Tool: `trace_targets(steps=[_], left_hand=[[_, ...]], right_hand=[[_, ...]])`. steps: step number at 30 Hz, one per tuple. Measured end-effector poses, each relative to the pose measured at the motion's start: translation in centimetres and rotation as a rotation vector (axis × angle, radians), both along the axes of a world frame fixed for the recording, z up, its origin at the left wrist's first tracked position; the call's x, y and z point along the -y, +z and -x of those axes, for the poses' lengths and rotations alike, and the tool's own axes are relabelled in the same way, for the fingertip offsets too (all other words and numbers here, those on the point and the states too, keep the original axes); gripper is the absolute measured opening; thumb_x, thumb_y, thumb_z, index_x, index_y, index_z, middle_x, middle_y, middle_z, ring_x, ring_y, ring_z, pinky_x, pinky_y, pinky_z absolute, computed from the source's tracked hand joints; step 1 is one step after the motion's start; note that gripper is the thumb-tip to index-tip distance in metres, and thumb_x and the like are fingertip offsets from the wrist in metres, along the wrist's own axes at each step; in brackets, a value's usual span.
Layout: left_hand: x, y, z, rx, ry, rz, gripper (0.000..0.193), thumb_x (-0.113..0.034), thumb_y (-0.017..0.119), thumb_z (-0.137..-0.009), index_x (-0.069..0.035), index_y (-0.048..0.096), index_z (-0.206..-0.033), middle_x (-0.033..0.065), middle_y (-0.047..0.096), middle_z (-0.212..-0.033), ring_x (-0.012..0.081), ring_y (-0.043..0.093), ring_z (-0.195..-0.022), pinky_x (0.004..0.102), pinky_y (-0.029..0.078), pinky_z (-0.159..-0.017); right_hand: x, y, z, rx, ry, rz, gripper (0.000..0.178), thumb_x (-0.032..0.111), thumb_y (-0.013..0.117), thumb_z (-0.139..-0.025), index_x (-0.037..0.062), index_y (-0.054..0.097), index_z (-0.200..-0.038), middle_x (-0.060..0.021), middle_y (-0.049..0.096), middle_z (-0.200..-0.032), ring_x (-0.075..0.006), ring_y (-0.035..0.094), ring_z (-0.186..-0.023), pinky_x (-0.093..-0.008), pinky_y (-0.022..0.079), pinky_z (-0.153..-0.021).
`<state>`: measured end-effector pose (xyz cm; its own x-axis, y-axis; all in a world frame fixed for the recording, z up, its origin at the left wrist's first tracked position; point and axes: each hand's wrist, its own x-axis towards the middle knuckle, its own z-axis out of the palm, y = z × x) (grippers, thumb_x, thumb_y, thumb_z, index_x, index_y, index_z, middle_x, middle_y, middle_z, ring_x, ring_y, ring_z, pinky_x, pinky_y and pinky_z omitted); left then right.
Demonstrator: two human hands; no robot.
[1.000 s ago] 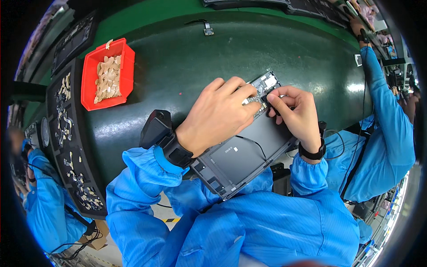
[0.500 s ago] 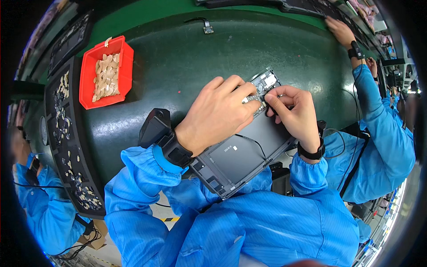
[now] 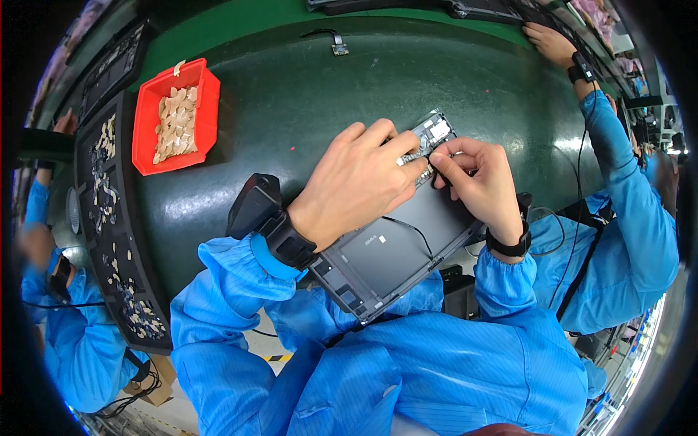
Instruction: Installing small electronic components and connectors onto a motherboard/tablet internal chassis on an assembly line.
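A dark grey, flat electronic device housing (image 3: 385, 254) lies open and slanted in front of me, overhanging the table edge. At its far end sits a circuit board (image 3: 438, 131) with silver and white parts. My left hand (image 3: 358, 178) lies across the housing, fingers bent down onto the board; what its fingertips grip is hidden. My right hand (image 3: 476, 174) is closed in a pinch at the board's near edge, a small dark piece showing under its fingers, too covered to name. A thin black cable (image 3: 414, 227) curves loosely over the housing.
A red bin (image 3: 211, 116) of tan pieces stands at the left. Beside it is a black tray (image 3: 142, 272) of small parts. A small board with a cable (image 3: 339, 48) lies at the back. Co-workers' arms (image 3: 614, 152) reach in at right and left.
Both my hands stay at the board with barely any shift. At the right, the co-worker's hand has moved slightly left; at the far left, another person's hand has come up beside the tray.
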<state>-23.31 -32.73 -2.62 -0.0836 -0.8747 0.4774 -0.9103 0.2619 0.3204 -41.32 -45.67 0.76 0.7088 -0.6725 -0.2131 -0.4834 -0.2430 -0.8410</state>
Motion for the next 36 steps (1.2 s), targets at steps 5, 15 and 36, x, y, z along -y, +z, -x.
trace_targets(steps=[5,15,36], left_hand=[[0.2,0.3,0.9,0.153,0.076,-0.019,0.024,-0.02,0.078,-0.077,-0.018,0.078,-0.101,-0.003,0.065,-0.104,0.0182,0.06,-0.092,0.0335,0.052,-0.077],[0.7,2.7,1.6,0.142,0.076,-0.2,0.016,-0.023,0.076,-0.084,-0.015,0.077,-0.098,-0.0007,0.069,-0.104,0.0193,0.062,-0.097,0.0392,0.049,-0.083],[4.3,1.8,4.8,-0.054,-0.08,-0.01,0.018,-0.013,0.078,-0.082,-0.007,0.079,-0.099,0.0035,0.074,-0.101,0.0212,0.067,-0.094,0.035,0.05,-0.08]], right_hand=[[0.4,0.1,0.0,0.01,-0.003,-0.044,0.018,0.015,0.071,-0.098,-0.0031,0.072,-0.096,-0.0051,0.071,-0.067,-0.0064,0.059,-0.055,-0.0234,0.045,-0.05],[3.1,1.3,3.2,0.021,-0.057,-0.078,0.026,0.016,0.07,-0.1,-0.0061,0.066,-0.114,-0.0101,0.075,-0.081,-0.011,0.071,-0.067,-0.0223,0.054,-0.058],[6.9,-4.0,4.8,0.295,-0.198,-0.104,0.026,0.021,0.069,-0.101,-0.0018,0.071,-0.114,-0.0044,0.075,-0.083,-0.0047,0.06,-0.071,-0.0209,0.047,-0.065]])
